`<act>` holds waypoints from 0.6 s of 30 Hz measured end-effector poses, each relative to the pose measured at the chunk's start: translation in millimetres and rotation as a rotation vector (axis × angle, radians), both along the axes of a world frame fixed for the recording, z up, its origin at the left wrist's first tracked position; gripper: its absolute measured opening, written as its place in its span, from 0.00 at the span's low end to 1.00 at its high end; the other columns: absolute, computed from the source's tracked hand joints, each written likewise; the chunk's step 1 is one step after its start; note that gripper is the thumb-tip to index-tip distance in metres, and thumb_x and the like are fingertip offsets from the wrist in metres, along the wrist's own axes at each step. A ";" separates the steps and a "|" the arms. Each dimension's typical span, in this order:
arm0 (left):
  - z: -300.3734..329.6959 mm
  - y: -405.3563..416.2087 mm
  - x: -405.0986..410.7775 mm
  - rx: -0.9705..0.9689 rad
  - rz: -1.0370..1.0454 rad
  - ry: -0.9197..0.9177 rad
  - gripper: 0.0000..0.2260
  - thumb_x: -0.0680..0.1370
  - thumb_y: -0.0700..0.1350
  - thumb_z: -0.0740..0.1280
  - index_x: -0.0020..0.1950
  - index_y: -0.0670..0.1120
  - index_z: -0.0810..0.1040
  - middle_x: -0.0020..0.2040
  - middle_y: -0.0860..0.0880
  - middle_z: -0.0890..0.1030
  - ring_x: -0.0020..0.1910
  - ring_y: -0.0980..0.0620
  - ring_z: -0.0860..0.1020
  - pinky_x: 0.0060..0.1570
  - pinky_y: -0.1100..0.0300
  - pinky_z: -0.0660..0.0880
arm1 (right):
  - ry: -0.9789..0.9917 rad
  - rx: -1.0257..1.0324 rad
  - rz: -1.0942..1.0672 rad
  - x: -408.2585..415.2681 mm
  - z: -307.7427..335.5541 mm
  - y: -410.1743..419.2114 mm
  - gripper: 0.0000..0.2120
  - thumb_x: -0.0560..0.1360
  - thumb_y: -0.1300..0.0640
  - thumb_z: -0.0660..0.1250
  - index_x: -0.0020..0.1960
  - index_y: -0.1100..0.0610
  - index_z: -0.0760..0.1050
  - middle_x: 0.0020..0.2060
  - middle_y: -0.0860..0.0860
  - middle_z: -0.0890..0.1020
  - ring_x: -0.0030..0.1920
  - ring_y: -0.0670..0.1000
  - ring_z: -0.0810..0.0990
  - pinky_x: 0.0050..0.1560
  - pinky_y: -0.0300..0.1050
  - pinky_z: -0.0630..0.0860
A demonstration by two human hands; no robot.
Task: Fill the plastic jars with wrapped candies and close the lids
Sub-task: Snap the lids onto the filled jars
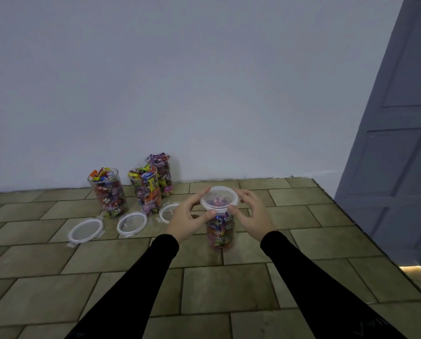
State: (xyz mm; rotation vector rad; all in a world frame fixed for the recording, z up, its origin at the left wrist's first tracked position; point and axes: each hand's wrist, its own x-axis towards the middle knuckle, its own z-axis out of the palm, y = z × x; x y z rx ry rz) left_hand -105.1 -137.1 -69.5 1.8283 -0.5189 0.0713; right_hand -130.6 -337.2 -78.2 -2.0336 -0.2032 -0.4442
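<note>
Clear plastic jar (220,231) of wrapped candies upright on the tiled floor (106,258), gripped between left hand (186,217) and right hand (252,215), fingers and thumbs curled round its lid (219,198). Beyond and outward of the left hand, three filled open jars (109,192) by the wall (180,81), three loose lids (132,223) before them. Grey door (397,143) outward of the right hand.

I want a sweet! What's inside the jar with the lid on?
Colourful wrapped candies fill the jar; the lid and both hands blur and cover those at the top.
</note>
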 end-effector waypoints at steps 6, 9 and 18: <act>2.5 -4.9 5.1 -0.156 0.014 0.105 0.31 0.60 0.55 0.78 0.62 0.54 0.78 0.58 0.50 0.82 0.60 0.53 0.78 0.56 0.48 0.78 | 0.013 0.047 -0.018 2.9 -2.8 2.2 0.26 0.70 0.36 0.66 0.64 0.44 0.72 0.62 0.46 0.73 0.62 0.50 0.72 0.65 0.45 0.69; -1.8 -6.8 5.4 -0.193 0.011 0.116 0.30 0.61 0.52 0.80 0.62 0.53 0.78 0.59 0.52 0.81 0.60 0.53 0.78 0.54 0.49 0.79 | 0.017 0.077 -0.026 4.6 -3.7 4.5 0.29 0.69 0.34 0.64 0.65 0.48 0.73 0.63 0.48 0.74 0.62 0.50 0.73 0.65 0.50 0.71; 6.8 -1.1 3.4 -0.074 -0.018 0.091 0.33 0.65 0.52 0.79 0.68 0.55 0.72 0.63 0.53 0.79 0.60 0.55 0.77 0.60 0.57 0.74 | -0.073 -0.062 -0.088 6.3 24.8 9.1 0.36 0.63 0.34 0.60 0.65 0.53 0.75 0.59 0.47 0.74 0.61 0.47 0.68 0.63 0.47 0.63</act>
